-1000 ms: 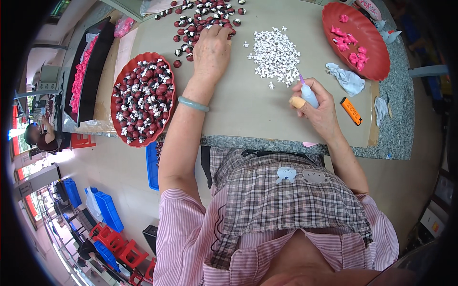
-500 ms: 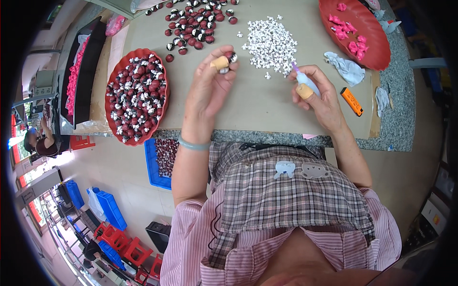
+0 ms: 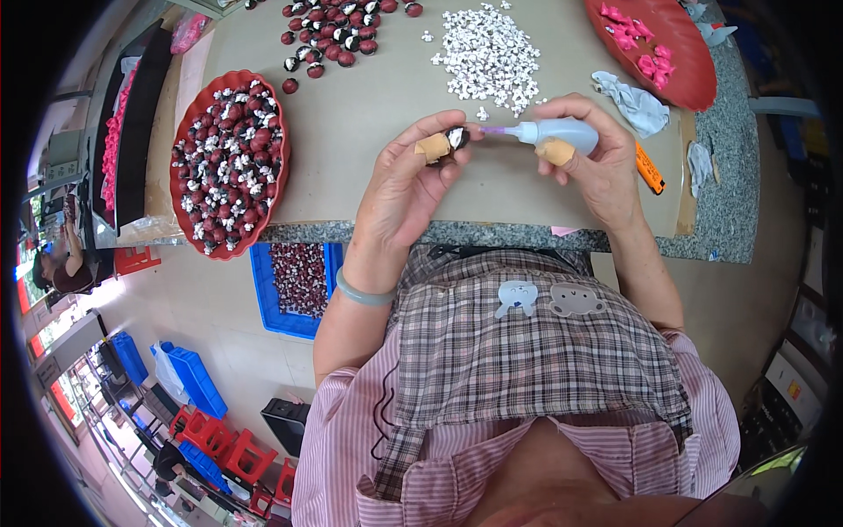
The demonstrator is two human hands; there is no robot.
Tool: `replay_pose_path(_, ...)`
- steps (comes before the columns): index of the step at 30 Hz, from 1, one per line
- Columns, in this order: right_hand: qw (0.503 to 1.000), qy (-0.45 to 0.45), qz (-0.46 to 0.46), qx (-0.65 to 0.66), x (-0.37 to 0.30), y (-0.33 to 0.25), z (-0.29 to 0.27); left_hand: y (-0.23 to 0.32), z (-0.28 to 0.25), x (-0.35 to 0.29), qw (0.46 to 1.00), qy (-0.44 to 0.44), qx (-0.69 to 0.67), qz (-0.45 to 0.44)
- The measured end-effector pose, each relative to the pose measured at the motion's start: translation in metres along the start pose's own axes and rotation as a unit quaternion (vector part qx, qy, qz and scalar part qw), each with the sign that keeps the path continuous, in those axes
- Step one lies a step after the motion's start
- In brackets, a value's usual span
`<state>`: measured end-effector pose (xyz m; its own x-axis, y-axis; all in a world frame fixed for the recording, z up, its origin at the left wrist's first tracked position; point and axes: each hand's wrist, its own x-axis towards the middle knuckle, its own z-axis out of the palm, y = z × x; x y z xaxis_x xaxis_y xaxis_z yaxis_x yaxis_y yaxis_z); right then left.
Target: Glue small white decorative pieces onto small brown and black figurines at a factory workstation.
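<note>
A small round dark-red, black and white piece (image 3: 457, 139) is pinched in my left hand (image 3: 417, 171), whose thumb wears a tan finger cover. My right hand (image 3: 593, 162) grips a pale squeeze bottle (image 3: 566, 133) on its side, its thin purple nozzle pointing left, close against the piece. Whether the tip touches it I cannot tell. Beyond my hands lies a heap of small white pieces (image 3: 487, 57). Farther left are loose round red-and-black pieces (image 3: 338, 31). A red scalloped tray (image 3: 279, 180) on the left holds many such pieces with white bits attached.
A second red tray (image 3: 698, 83) with pink pieces stands far right, near a crumpled pale cloth (image 3: 634, 104) and an orange lighter (image 3: 650, 169). A black box (image 3: 140, 132) lies along the left. Below the table edge is a blue crate (image 3: 263, 303).
My two hands have come together. The bottle has swung from steep to level, its nozzle now at the round piece. The whole view has shifted slightly.
</note>
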<state>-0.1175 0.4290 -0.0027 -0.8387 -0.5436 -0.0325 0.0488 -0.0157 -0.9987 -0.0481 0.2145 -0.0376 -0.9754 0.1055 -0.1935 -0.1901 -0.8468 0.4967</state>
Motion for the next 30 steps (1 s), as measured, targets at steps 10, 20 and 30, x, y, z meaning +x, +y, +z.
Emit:
replay_pose_path(10,0.983,0.086,-0.151,-0.061,-0.008,-0.002,0.005,-0.007,0.004,-0.004,0.993,0.048,0.110,-0.009)
replay_pose_path(20,0.927,0.102,-0.264,-0.247,-0.010,-0.001,0.001,-0.011,0.004,-0.004,0.992,0.062,0.109,-0.004)
replay_pose_path(30,0.909,0.087,-0.277,-0.300,-0.009,-0.004,0.005,-0.013,0.002,-0.003,0.992,0.061,0.106,-0.011)
